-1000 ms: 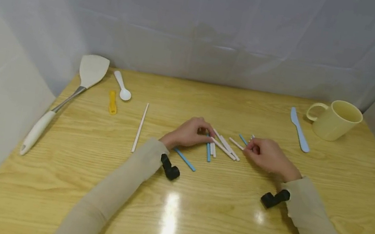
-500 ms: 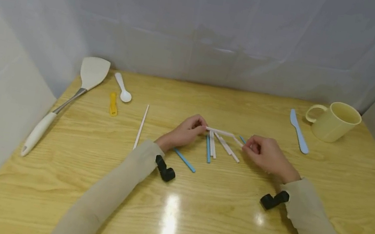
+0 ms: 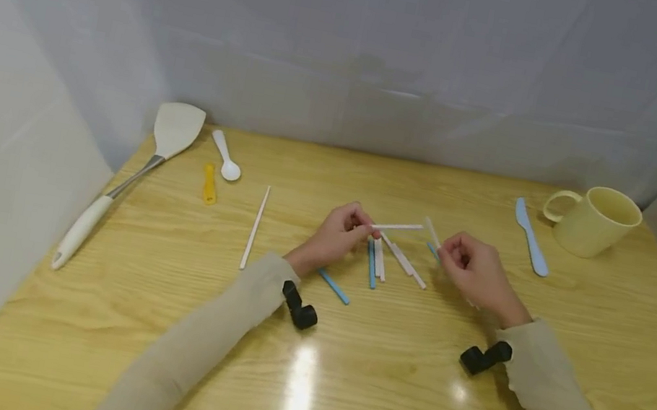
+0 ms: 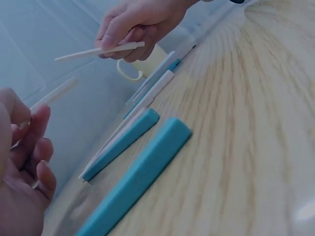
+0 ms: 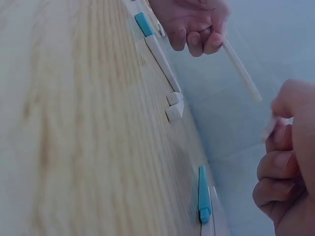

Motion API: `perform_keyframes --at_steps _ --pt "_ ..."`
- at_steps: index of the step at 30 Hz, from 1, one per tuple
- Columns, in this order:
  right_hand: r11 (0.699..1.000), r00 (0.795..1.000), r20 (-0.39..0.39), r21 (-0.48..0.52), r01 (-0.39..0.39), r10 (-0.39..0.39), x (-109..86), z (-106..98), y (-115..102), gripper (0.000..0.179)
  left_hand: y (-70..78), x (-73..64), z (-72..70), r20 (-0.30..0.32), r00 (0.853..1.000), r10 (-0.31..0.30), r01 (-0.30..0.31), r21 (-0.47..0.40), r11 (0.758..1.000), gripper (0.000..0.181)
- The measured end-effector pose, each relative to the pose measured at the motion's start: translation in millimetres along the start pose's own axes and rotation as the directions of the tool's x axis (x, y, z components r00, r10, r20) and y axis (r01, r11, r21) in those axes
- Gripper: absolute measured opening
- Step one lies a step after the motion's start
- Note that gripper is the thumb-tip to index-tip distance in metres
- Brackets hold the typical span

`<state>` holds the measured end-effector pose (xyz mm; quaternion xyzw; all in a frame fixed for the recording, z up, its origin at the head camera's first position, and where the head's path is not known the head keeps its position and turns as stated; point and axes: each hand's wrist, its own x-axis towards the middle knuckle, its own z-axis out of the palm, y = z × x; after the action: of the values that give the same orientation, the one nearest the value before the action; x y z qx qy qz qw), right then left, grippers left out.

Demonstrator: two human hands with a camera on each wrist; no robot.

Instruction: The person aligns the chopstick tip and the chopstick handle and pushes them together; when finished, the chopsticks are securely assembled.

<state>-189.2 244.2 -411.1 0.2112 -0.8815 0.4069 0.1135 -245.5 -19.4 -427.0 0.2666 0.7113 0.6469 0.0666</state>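
Note:
My left hand (image 3: pixel 332 236) pinches one end of a thin white stick (image 3: pixel 400 226), which points right above the table. Facing it, my right hand (image 3: pixel 476 271) pinches another white stick (image 3: pixel 432 231) that slants up and left. The two sticks are apart, their free ends close together. Beneath them lie several loose white sticks (image 3: pixel 401 258), with a blue stick (image 3: pixel 372 265) beside them. Another blue stick (image 3: pixel 334 286) lies near my left wrist. Part of a further blue stick (image 3: pixel 433 251) shows by my right fingers; the hand hides the rest. In the left wrist view both held sticks hang clear of the tabletop.
A long white stick (image 3: pixel 255 227) lies left of my left hand. Farther left are a spatula (image 3: pixel 135 178), a white spoon (image 3: pixel 227 156) and a small yellow utensil handle (image 3: pixel 210 184). At the right are a light blue knife (image 3: pixel 532 237) and a yellow mug (image 3: pixel 591 226).
My left hand has lifted its white stick off the pile and swung it almost level. The stick in my right hand has turned upward, its tip leaving the other stick's end.

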Motion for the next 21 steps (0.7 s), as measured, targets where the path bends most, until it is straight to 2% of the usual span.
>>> perform_keyframes --at_steps 6,10,14,18,21 --pt "0.999 0.991 -0.131 0.046 -0.028 0.033 0.2 -4.0 -30.7 0.008 1.2 -0.7 -0.4 0.02 1.0 0.015 -0.013 -0.055 0.998 0.007" --pt "0.996 0.987 -0.158 0.09 -0.021 0.035 0.6 -6.4 -44.0 0.009 4.7 -1.1 -0.2 0.009 1.0 -0.01 0.011 -0.05 0.999 0.008" --pt "0.988 0.987 -0.15 0.146 -0.044 0.066 1.5 -2.8 -32.3 0.009 7.8 -1.4 0.4 0.017 1.0 -0.004 0.004 -0.027 1.0 0.008" --pt "0.978 0.985 -0.143 0.194 -0.071 0.1 1.9 0.6 -19.9 0.009 11.7 -1.6 3.5 0.074 0.997 0.015 -0.01 -0.059 0.998 0.006" --pt "0.974 0.984 -0.146 0.214 -0.068 0.1 1.6 1.1 -22.2 0.009 16.9 -3.0 6.5 0.106 0.993 0.049 -0.04 -0.086 0.995 0.004"
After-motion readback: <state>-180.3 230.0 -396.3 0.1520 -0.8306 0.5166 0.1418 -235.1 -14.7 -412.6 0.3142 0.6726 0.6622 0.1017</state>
